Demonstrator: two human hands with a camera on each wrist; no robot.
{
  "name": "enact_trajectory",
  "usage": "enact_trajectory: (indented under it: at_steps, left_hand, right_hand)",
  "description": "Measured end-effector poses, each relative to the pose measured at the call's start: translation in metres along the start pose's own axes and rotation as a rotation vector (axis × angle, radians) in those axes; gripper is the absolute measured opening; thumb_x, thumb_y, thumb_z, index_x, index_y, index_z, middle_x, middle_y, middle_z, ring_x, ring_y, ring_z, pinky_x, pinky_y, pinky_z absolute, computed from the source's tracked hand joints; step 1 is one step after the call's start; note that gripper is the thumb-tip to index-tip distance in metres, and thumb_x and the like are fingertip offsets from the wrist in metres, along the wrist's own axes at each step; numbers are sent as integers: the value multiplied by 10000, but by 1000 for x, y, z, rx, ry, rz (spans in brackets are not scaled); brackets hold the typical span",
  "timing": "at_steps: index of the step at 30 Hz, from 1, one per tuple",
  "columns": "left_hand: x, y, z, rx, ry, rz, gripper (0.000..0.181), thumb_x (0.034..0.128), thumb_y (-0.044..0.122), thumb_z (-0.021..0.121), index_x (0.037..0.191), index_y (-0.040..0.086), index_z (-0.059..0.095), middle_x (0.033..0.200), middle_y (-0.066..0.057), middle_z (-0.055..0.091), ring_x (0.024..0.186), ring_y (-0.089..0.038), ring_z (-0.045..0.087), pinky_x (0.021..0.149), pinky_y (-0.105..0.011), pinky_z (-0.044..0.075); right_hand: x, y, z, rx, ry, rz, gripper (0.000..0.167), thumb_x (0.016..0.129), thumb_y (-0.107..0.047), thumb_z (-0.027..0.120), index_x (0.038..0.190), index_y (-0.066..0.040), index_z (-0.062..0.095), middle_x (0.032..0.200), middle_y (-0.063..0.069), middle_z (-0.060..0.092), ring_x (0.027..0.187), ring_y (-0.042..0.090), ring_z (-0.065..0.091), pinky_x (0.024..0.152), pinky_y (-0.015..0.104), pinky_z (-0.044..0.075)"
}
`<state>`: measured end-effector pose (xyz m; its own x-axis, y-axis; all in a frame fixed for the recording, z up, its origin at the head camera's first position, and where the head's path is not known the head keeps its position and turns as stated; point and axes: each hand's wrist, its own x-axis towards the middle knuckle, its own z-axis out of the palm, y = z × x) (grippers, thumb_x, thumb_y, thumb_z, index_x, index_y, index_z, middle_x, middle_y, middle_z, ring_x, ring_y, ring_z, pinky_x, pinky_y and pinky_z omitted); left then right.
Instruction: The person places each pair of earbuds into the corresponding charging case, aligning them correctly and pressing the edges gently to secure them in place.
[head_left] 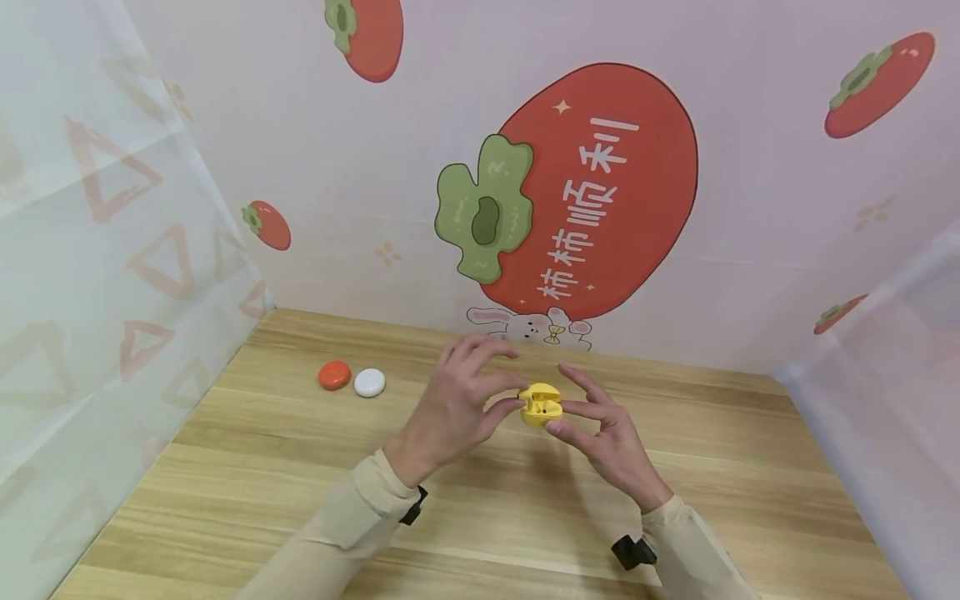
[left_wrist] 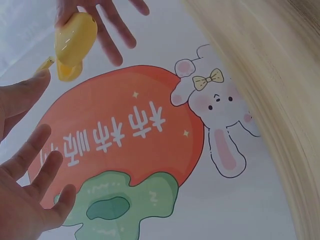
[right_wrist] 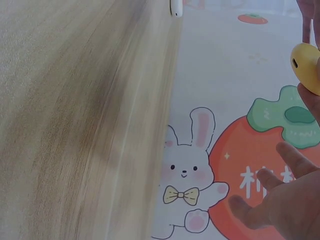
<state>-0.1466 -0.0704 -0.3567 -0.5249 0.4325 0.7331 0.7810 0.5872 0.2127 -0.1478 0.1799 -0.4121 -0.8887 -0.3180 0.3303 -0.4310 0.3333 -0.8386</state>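
Observation:
A yellow earbud case (head_left: 551, 419) stands with its lid raised above the table, and my right hand (head_left: 617, 446) holds it between thumb and fingers. Its rounded outside shows in the left wrist view as a yellow shell (left_wrist: 75, 42), and part of it (right_wrist: 304, 67) at the edge of the right wrist view. Just left of the case, my left hand (head_left: 461, 400) pinches a small yellow earbud (left_wrist: 47, 64) between thumb and index finger. The other left fingers are spread. Fingertips partly hide the earbud in the head view.
Two rounded cases, one red (head_left: 334, 375) and one white (head_left: 370, 382), lie on the wooden table (head_left: 300, 475) left of my hands. Behind stands a wall sheet (head_left: 337, 167) printed with persimmons and a rabbit. Sheets also flank both sides.

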Motion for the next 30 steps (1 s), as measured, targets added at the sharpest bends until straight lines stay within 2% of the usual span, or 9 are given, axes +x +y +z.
enact_trajectory:
  at_steps: [10, 19, 30]
  left_hand:
    - [3, 5, 4, 41, -22, -4, 234, 758, 167, 914, 961, 196, 801, 1181, -46, 653, 1199, -288, 545, 982, -505, 427]
    - [5, 10, 6, 110, -41, 13, 224, 738, 174, 927, 908, 202, 784, 1148, -35, 652, 1189, -295, 558, 977, -500, 438]
    - [5, 15, 3, 131, -119, -1, 194, 769, 220, 907, 925, 196, 795, 1159, -24, 651, 1179, -274, 551, 985, -471, 430]
  right_hand:
    - [1, 0, 0, 6, 2, 4, 247, 869, -94, 807, 1115, -96, 795, 1530, -4, 468, 1487, 287, 275, 1123, 724, 163]
    - [1, -1, 1, 13, 1, 5, 247, 872, -96, 804, 1119, -99, 794, 1539, 59, 461, 1484, 295, 272, 1115, 735, 160]
    - [2, -2, 1, 12, 0, 5, 244, 877, -101, 800, 1121, -103, 794, 1530, -8, 461, 1478, 308, 283, 1116, 732, 156]
